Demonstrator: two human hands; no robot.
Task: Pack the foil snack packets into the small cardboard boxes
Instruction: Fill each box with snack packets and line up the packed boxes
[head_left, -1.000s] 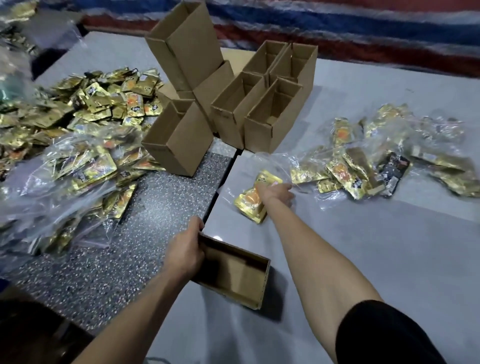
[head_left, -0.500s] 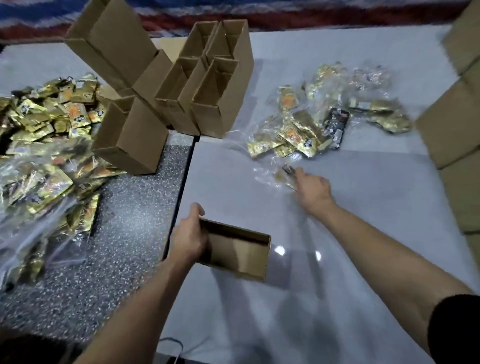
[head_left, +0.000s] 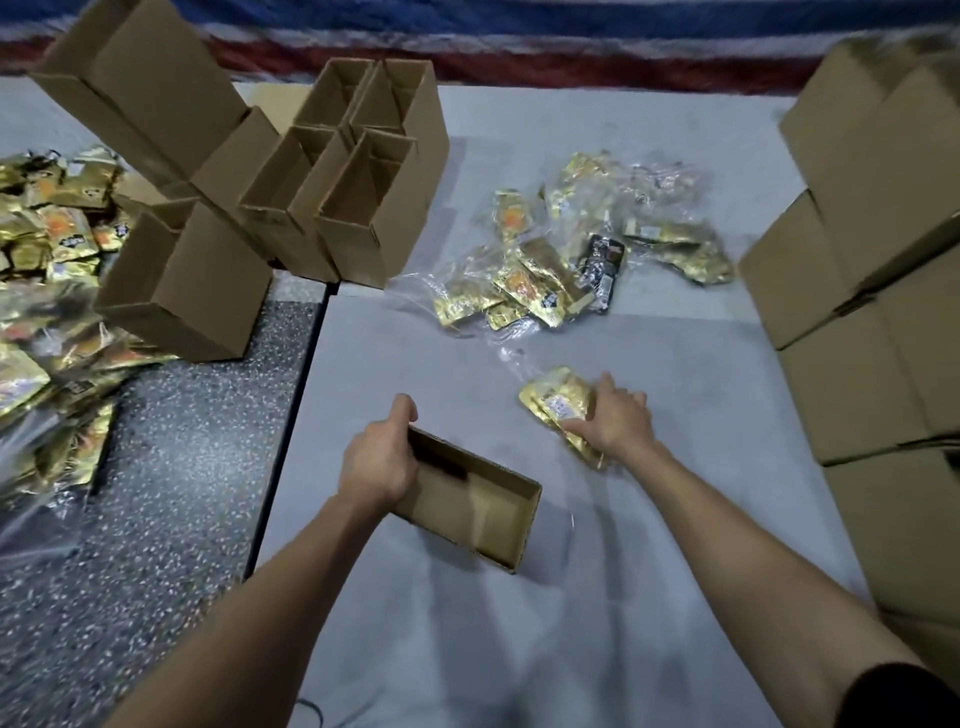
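Cardboard, brown and plain, forms a small open box (head_left: 475, 506) lying low in the centre of the frame on a pale grey surface (head_left: 649, 597). The left hand (head_left: 376, 462) holds the box's left end, thumb over the far rim and fingers under the near side, so its grip is closed on the box. The box interior looks bare, though shadow hides its left corner.

Just right of the box, the right hand (head_left: 615, 421) presses down on a small stack of gold foil snack packets (head_left: 558, 408), fingers curled over their right edge; the grip seems to be closed on them, but motion blur makes this unsure. The packets rest on the surface, apart from the box.

Above them, towards the upper centre right, a loose pile of gold packets (head_left: 545, 280) sits inside crumpled clear plastic, with one black packet (head_left: 602, 270) among them. A cluster of upright empty cardboard boxes (head_left: 343, 208) stands at upper centre left. A larger heap of gold packets (head_left: 52, 291) covers the left edge, over a dark speckled surface (head_left: 171, 493). Big closed cartons (head_left: 878, 291) are stacked along the right edge.
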